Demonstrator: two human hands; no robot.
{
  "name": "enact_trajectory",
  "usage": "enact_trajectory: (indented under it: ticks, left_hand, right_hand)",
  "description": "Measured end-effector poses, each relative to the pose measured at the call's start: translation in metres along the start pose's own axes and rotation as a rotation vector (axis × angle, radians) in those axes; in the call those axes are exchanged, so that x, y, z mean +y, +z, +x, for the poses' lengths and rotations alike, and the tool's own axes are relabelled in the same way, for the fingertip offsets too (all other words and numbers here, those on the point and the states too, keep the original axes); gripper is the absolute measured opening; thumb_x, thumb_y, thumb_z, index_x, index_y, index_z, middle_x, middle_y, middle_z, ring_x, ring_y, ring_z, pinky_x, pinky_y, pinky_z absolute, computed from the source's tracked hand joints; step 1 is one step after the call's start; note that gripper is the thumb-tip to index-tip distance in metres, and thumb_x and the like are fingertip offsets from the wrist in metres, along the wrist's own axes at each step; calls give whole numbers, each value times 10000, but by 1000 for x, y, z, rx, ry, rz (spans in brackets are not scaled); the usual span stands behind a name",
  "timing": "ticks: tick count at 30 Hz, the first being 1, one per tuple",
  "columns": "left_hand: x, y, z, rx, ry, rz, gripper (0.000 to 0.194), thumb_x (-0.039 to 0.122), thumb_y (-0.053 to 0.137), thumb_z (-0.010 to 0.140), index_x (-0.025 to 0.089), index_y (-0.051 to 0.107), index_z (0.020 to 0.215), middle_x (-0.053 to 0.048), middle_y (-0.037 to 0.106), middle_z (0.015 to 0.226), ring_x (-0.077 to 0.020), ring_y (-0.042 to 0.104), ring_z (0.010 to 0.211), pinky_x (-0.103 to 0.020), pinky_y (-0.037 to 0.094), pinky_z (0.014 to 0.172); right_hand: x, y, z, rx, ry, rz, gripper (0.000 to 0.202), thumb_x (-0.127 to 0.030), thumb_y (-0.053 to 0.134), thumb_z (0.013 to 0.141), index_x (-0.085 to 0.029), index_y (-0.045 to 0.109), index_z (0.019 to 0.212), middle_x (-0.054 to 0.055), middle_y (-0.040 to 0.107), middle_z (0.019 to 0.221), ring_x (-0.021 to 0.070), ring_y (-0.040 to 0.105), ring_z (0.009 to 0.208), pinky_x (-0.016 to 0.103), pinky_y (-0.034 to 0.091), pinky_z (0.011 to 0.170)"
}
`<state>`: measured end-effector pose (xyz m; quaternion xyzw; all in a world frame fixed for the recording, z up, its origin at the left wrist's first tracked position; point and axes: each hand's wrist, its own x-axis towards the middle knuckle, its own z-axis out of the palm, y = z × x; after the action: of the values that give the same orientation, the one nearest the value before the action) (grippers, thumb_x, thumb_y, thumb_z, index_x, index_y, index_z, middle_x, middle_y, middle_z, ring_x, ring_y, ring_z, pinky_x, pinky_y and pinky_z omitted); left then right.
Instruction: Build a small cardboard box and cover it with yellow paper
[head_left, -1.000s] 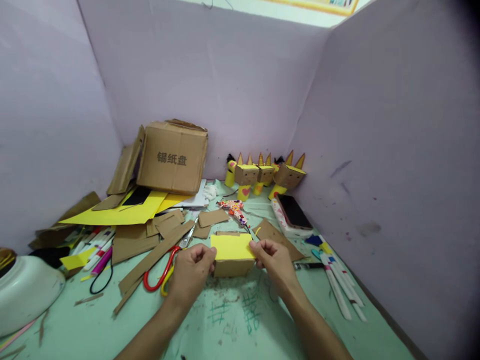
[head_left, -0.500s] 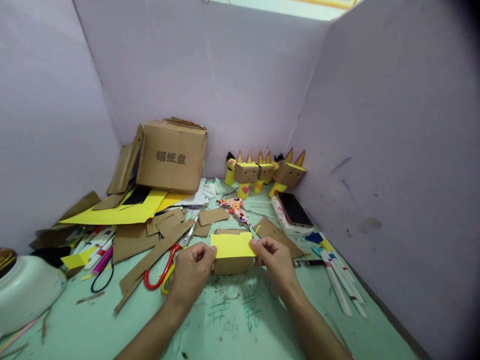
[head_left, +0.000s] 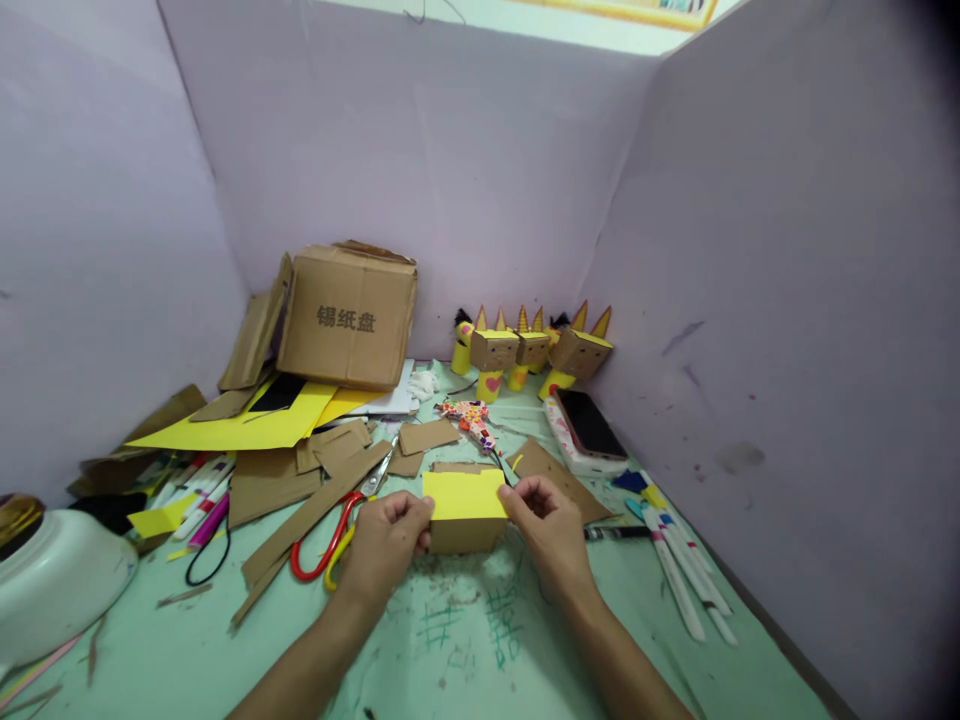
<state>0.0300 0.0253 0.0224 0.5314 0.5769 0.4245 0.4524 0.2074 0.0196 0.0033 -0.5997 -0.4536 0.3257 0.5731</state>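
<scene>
A small brown cardboard box (head_left: 463, 536) stands on the green table (head_left: 465, 640) in front of me, with a yellow paper piece (head_left: 463, 494) laid over its top. My left hand (head_left: 384, 545) grips the left side of the box and the paper's left edge. My right hand (head_left: 547, 530) pinches the paper's right edge against the box's right side. Red-handled scissors (head_left: 330, 540) lie just left of my left hand.
A large cardboard box (head_left: 346, 315) sits on yellow sheets (head_left: 240, 425) and cardboard strips (head_left: 315, 505) at the back left. Three cardboard figures (head_left: 529, 350) stand at the back wall. A phone (head_left: 589, 425), several markers (head_left: 686, 570) and a white bowl-like object (head_left: 56, 580) lie around.
My right hand has slid slightly inward along the paper's right edge. The box and my left hand have barely moved.
</scene>
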Motion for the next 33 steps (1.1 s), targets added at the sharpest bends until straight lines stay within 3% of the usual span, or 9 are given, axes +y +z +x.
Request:
enact_trajectory:
  ticks: [3, 5, 7, 9, 13, 18, 26, 33]
  left_hand:
    - [-1, 2, 1, 14, -26, -79, 305, 454, 554, 643, 185, 480, 518, 26, 496, 432, -113, 440, 436, -220, 349, 453]
    - [0, 3, 0, 73, 22, -90, 235, 408, 578, 638, 188, 498, 642, 27, 528, 528, -130, 491, 501, -232, 396, 492]
    - [1, 2, -1, 153, 129, -37, 220, 356, 593, 649, 193, 501, 764, 11, 558, 662, -151, 536, 600, -266, 449, 575]
    - [1, 2, -2, 223, 271, 68, 187, 311, 579, 680, 197, 514, 814, -26, 580, 808, -182, 568, 740, -317, 475, 693]
    - [1, 1, -3, 198, 498, 220, 128, 247, 487, 759, 192, 602, 754, -94, 562, 1054, -236, 539, 1024, -396, 432, 893]
    - [-3, 2, -1, 102, 544, 254, 293, 244, 417, 801, 168, 691, 868, -136, 571, 1130, -258, 535, 1079, -431, 422, 934]
    - [-2, 0, -1, 82, 435, 170, 303, 305, 449, 783, 184, 713, 869, -110, 611, 1073, -244, 568, 1036, -400, 441, 923]
    - [3, 0, -1, 35, 216, -53, 280, 331, 538, 706, 183, 719, 861, -90, 633, 1058, -255, 549, 1046, -359, 453, 877]
  right_hand:
    - [-2, -2, 3, 28, -176, -13, 214, -334, 651, 691, -194, 605, 846, 64, 615, 934, 211, 585, 855, 306, 482, 696]
    - [-4, -5, 6, -16, -390, -71, 207, -269, 623, 732, -223, 642, 933, 89, 582, 1154, 247, 534, 1075, 392, 449, 882]
    - [-5, -7, 9, -113, -571, -125, 186, -202, 575, 781, -257, 677, 926, 67, 625, 1148, 243, 502, 1144, 447, 367, 991]
    - [-7, -9, 12, -213, -648, -134, 224, -157, 531, 814, -278, 698, 901, 45, 702, 1011, 232, 518, 1132, 467, 341, 1017]
    - [-8, -11, 16, -307, -576, -148, 250, -170, 510, 832, -271, 716, 931, 53, 729, 993, 254, 502, 1177, 493, 376, 990]
    - [-2, -9, 16, -288, -512, -121, 206, -207, 526, 811, -252, 725, 848, 58, 738, 976, 265, 531, 1153, 509, 377, 995]
    - [0, -4, 12, -230, -463, -34, 175, -238, 535, 802, -240, 707, 776, 63, 740, 952, 251, 615, 1032, 486, 399, 979]
    - [-5, -4, 8, -240, -395, 19, 176, -254, 531, 809, -233, 702, 776, 70, 732, 965, 238, 645, 963, 434, 449, 908]
